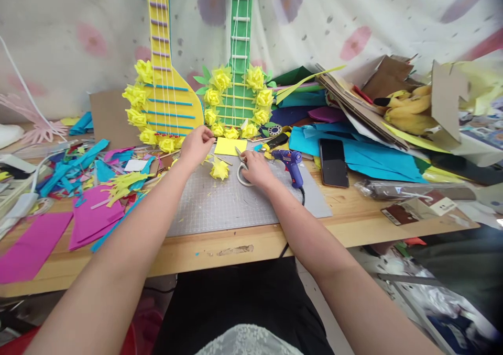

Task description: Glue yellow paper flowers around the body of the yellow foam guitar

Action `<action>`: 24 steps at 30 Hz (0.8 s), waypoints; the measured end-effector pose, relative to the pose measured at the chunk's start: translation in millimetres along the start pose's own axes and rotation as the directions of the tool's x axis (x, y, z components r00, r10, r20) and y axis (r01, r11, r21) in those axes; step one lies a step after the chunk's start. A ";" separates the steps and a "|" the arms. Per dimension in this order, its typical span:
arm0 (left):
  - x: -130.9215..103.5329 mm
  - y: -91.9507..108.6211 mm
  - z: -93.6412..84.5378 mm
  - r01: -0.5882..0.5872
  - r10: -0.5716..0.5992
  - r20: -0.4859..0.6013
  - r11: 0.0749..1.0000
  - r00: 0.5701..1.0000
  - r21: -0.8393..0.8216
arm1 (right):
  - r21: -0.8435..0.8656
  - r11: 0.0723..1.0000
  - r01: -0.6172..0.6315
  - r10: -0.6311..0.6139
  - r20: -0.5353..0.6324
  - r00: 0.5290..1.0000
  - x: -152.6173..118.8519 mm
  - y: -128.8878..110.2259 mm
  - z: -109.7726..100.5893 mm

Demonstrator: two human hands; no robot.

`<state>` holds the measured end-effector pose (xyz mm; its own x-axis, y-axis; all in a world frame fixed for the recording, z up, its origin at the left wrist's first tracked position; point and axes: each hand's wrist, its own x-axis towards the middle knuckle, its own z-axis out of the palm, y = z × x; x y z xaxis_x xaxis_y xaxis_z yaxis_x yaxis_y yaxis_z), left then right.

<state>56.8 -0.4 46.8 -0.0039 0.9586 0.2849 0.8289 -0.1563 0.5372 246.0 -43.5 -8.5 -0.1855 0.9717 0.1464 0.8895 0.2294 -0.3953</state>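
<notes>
My left hand (197, 144) is raised near the base of the yellow paper guitar (173, 98), thumb and fingertips pinched together. Whatever is between them is too small to make out. On the grey cutting mat (204, 208), my right hand (257, 169) closes around scissors (240, 176) with pale ring handles, their tips pointing away from me. A yellow paper rectangle (230, 146) lies just beyond the blades. Between my hands sits a yellow paper flower (219, 169). The green paper guitar (238, 90), trimmed with yellow flowers, stands behind.
A blue glue gun (291, 164) rests right of my right hand, its cord running off the table's front edge. Further right are a phone (334, 162), blue paper sheets (377, 156) and stacked cardboard (353, 98). Paper scraps (78, 172) and magenta sheets (94, 213) cover the left side.
</notes>
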 end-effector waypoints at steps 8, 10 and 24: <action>36.8 2.8 30.1 -0.430 0.211 0.498 0.820 0.841 0.378 | -0.005 0.999 -0.044 0.043 -0.024 0.999 -0.5 -3.9 3.0; 38.6 2.8 36.5 -0.464 0.206 0.533 0.784 0.821 0.412 | 0.030 0.999 -0.035 0.036 -0.035 0.999 0.5 -3.1 3.9; 38.2 7.2 36.6 -0.553 0.242 0.578 0.699 0.779 0.453 | -0.009 0.981 -0.192 0.186 -0.211 0.960 -1.6 -6.8 -0.5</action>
<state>83.1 43.8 32.5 0.5211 0.8468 -0.1066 0.8350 -0.5317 -0.1416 240.5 -46.7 -5.5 0.0751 0.9631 0.2584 0.9121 0.0384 -0.4081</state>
